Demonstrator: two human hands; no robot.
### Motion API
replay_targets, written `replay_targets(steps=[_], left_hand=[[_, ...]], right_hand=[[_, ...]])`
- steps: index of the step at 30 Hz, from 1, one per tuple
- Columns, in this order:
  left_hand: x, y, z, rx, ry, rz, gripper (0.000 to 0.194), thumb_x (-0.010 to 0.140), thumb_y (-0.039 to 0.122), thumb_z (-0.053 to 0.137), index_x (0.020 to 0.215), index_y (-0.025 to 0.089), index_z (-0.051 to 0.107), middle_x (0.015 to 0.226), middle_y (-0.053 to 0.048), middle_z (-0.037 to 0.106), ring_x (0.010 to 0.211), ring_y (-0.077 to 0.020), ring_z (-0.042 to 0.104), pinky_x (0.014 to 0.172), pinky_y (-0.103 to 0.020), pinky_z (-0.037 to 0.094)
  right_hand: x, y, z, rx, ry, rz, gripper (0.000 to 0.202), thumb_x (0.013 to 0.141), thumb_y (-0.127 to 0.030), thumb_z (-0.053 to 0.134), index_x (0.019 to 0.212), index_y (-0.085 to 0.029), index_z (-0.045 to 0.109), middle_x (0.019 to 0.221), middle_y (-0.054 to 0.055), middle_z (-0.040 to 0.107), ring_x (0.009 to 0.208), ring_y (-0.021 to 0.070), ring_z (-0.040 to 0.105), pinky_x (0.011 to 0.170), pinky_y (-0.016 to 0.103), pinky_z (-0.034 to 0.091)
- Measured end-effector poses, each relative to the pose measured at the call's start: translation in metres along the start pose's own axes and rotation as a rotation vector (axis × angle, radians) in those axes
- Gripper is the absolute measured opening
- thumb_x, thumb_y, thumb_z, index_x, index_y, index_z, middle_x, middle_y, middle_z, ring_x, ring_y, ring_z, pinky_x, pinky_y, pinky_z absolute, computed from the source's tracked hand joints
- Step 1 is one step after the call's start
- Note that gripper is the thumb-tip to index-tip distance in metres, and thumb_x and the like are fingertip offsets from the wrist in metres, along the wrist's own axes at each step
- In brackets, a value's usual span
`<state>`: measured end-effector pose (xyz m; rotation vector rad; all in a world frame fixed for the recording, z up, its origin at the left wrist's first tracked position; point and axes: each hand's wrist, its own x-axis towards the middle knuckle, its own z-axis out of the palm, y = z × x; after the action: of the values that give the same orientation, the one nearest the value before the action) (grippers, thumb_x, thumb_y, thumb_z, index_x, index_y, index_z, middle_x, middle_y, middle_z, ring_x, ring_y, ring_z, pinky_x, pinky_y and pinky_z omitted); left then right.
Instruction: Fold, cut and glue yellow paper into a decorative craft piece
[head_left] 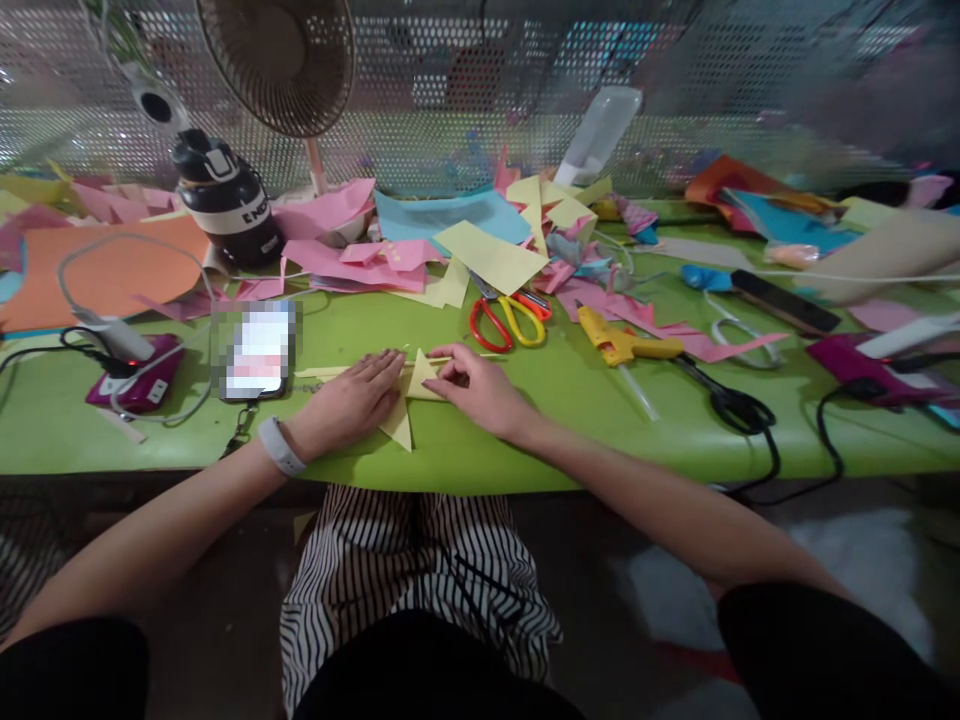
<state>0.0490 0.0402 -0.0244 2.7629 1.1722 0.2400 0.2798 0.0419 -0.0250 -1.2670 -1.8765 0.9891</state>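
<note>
Folded pale yellow paper (422, 380) lies near the front edge of the green table, one pointed flap standing up and another point (401, 428) jutting toward me. My left hand (361, 390) rests flat on its left part, fingers stretched out and covering some of it. With thumb and forefinger, my right hand (476, 388) pinches the paper's right side. Thin yellow strips show on either side of the hands. Beyond them lie scissors (510, 318) with red and yellow handles, partly under a sheet of yellow paper (491, 257).
A yellow glue gun (611, 340) and black-handled scissors (739, 408) lie to the right. On the left are a phone (259, 350) and a purple power strip (142, 375) with cables. Coloured paper scraps, a black bottle (229, 205) and a fan (281, 55) stand along the back.
</note>
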Motion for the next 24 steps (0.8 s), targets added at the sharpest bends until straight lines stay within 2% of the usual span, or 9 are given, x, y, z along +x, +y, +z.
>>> replay_targets(steps=[2, 5, 7, 9, 12, 17, 24], left_hand=[[0.0, -0.001, 0.001, -0.019, -0.008, -0.016, 0.056, 0.105, 0.035, 0.026, 0.154, 0.009, 0.037, 0.161, -0.018, 0.039, 0.152, -0.0246, 0.032, 0.125, -0.045, 0.027], [0.001, 0.001, -0.001, -0.02, -0.024, -0.024, 0.057, 0.105, 0.035, 0.024, 0.151, 0.006, 0.041, 0.161, -0.019, 0.037, 0.152, -0.0248, 0.03, 0.126, -0.044, 0.025], [0.002, 0.003, -0.003, -0.015, -0.034, -0.03, 0.057, 0.105, 0.033, 0.024, 0.15, 0.002, 0.042, 0.162, -0.02, 0.035, 0.152, -0.0255, 0.03, 0.126, -0.044, 0.023], [0.002, 0.004, -0.004, -0.014, -0.043, -0.035, 0.057, 0.105, 0.032, 0.024, 0.149, 0.0, 0.042, 0.162, -0.021, 0.034, 0.152, -0.026, 0.03, 0.126, -0.043, 0.022], [0.003, 0.003, -0.003, -0.021, -0.054, -0.033, 0.057, 0.105, 0.032, 0.024, 0.15, 0.001, 0.041, 0.162, -0.021, 0.035, 0.152, -0.026, 0.03, 0.126, -0.044, 0.023], [0.002, -0.002, 0.001, -0.036, -0.005, -0.008, 0.056, 0.104, 0.032, 0.026, 0.154, 0.007, 0.035, 0.161, -0.019, 0.038, 0.152, -0.0241, 0.032, 0.125, -0.044, 0.026], [0.001, -0.002, 0.003, -0.041, 0.038, -0.004, 0.053, 0.104, 0.03, 0.026, 0.149, 0.004, 0.038, 0.156, -0.023, 0.043, 0.148, -0.0256, 0.038, 0.122, -0.045, 0.033]], right_hand=[[0.002, 0.001, 0.001, 0.017, 0.001, 0.016, 0.029, 0.089, -0.031, 0.068, 0.115, -0.019, 0.063, 0.082, 0.003, 0.072, 0.072, 0.0178, 0.065, 0.07, 0.034, 0.051], [0.005, 0.001, 0.003, 0.006, 0.002, 0.018, 0.015, 0.091, -0.033, 0.065, 0.096, -0.019, 0.067, 0.085, 0.005, 0.074, 0.075, 0.0183, 0.066, 0.071, 0.034, 0.051], [0.007, 0.0, 0.005, -0.017, 0.005, 0.02, 0.014, 0.091, -0.031, 0.063, 0.088, -0.019, 0.069, 0.087, 0.006, 0.074, 0.077, 0.0184, 0.066, 0.074, 0.035, 0.051], [0.007, -0.003, 0.007, -0.033, 0.017, 0.051, 0.012, 0.089, -0.028, 0.064, 0.092, -0.018, 0.07, 0.085, 0.005, 0.074, 0.076, 0.0179, 0.065, 0.073, 0.034, 0.05], [0.007, -0.009, 0.007, -0.027, -0.009, 0.126, 0.021, 0.087, -0.025, 0.068, 0.106, -0.017, 0.067, 0.081, 0.003, 0.072, 0.072, 0.0165, 0.064, 0.069, 0.033, 0.05], [0.015, -0.012, 0.007, -0.012, -0.064, 0.201, 0.029, 0.084, -0.022, 0.071, 0.111, -0.017, 0.061, 0.077, 0.0, 0.069, 0.069, 0.016, 0.063, 0.065, 0.031, 0.048], [0.021, -0.019, 0.008, -0.044, -0.049, 0.244, 0.032, 0.09, -0.024, 0.068, 0.118, -0.016, 0.056, 0.073, -0.004, 0.063, 0.062, 0.0137, 0.057, 0.057, 0.03, 0.045]])
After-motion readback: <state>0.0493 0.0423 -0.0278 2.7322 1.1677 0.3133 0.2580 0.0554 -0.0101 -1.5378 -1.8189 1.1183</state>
